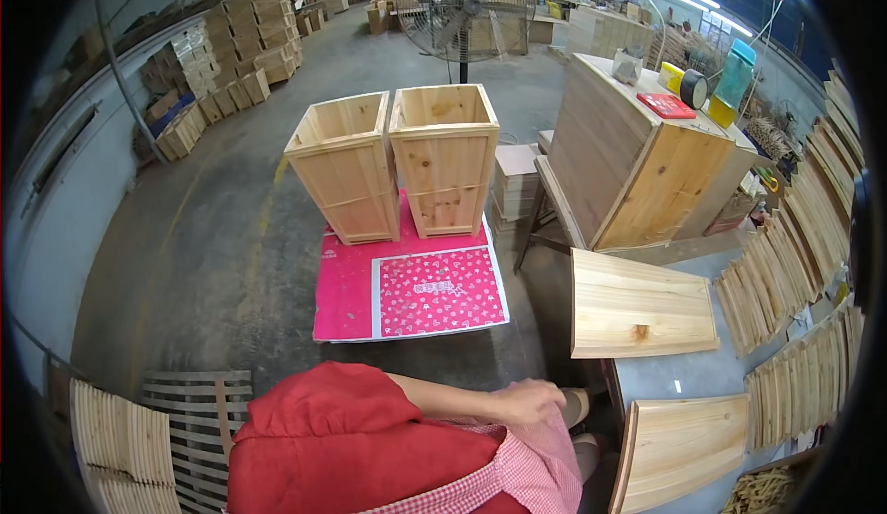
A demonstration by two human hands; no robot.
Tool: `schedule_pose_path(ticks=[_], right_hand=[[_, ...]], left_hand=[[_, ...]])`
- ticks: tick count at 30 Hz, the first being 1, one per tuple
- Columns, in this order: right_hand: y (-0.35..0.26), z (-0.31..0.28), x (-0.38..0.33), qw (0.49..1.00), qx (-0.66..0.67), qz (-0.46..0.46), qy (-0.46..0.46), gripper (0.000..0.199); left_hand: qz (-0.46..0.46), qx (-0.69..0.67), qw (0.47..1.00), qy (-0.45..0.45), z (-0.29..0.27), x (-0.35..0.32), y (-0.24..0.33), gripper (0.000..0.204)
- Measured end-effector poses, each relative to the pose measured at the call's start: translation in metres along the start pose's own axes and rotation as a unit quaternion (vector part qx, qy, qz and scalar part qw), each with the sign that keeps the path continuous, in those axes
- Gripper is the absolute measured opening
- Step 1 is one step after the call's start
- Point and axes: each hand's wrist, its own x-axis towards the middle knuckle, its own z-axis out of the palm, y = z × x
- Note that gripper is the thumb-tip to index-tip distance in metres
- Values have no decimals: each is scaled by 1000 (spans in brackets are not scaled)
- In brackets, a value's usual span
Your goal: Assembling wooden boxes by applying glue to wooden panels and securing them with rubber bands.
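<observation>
My left hand [531, 401] is at my lap, its arm reaching across from a red sleeve [323, 399]. The curled fingers are closed on a fold of the pink checked apron [540, 463]. My right hand does not show. Ahead, two tall tapered wooden boxes, a left box [344, 177] and a right box [443, 168], stand upright side by side, open at the top. Beneath them lies a pink printed sheet [439, 292]. Nearest on my right, two flat wooden panels, a far panel [639, 306] and a near panel [684, 449], rest on a grey table [670, 375].
Rows of stacked wooden slats [804, 366] line the table's right side. A large wooden block-like stack [637, 163] bears a red box [666, 105], tape and a bottle [733, 80]. Behind the boxes stands a fan [467, 6]. More panels [125, 445] sit at lower left.
</observation>
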Motion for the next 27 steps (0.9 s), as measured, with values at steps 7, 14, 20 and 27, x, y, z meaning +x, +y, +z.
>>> schedule_pose_path(ticks=[7, 14, 20, 27], right_hand=[[4, -45, 0, 999, -37, -3, -35, 35], [2, -111, -125, 982, -93, 167, -10, 37], [-63, -180, 52, 976, 6, 54, 211, 22], [85, -231, 217, 924, -184, 123, 313, 43]], left_hand=[[-20, -261, 930, -257, 55, 18, 40, 25], [-178, -363, 804, -435, 71, 45, 45, 42], [-344, -435, 763, -333, 44, 49, 69, 39], [-375, -478, 724, -326, 61, 87, 111, 42]])
